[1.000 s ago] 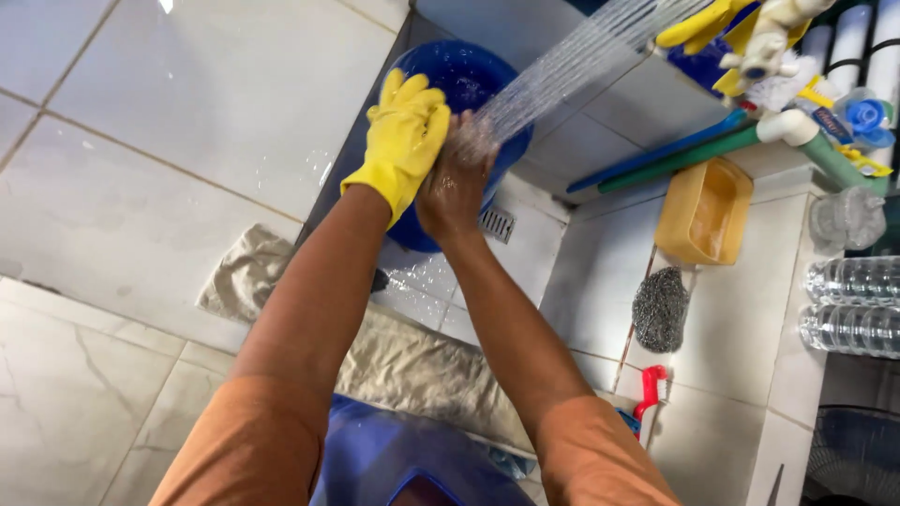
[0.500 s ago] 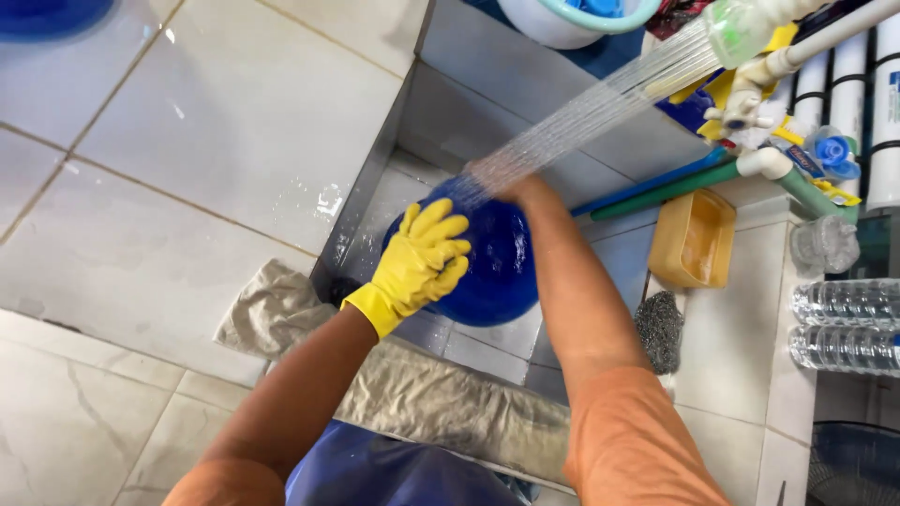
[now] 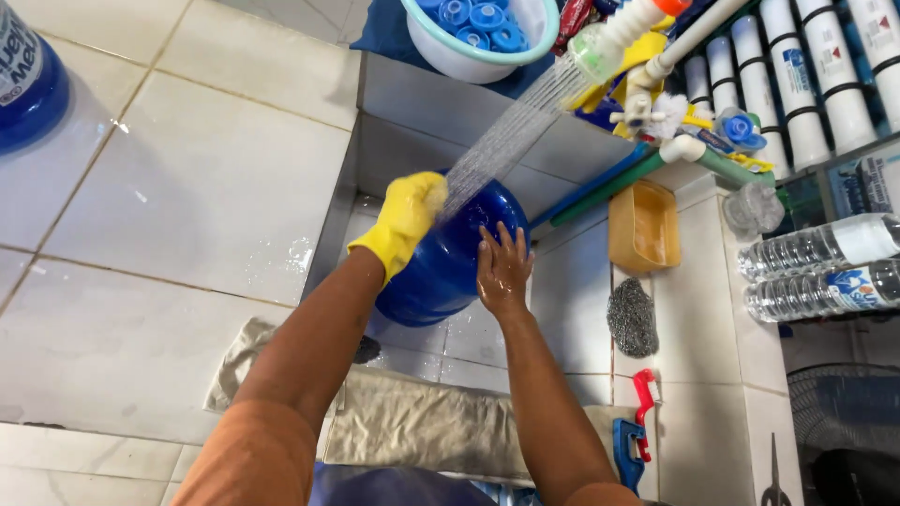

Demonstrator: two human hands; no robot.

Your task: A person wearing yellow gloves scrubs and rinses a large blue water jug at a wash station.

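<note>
A large blue water jug lies on its side in a white tiled wash basin. My left hand, in a yellow rubber glove, presses on the jug's upper left side. My bare right hand lies flat with fingers spread on the jug's right side. A spray head at the upper right throws a stream of water onto the jug just by the gloved hand.
A beige cloth drapes over the basin's near edge. A yellow tray and a steel scourer sit on the right ledge, with clear bottles beyond. A bowl of blue caps stands above; another blue jug at far left.
The view has tilted down and left. My gloved left hand slid from the jug's front up to its top left, and my right hand came from behind onto its right side.
</note>
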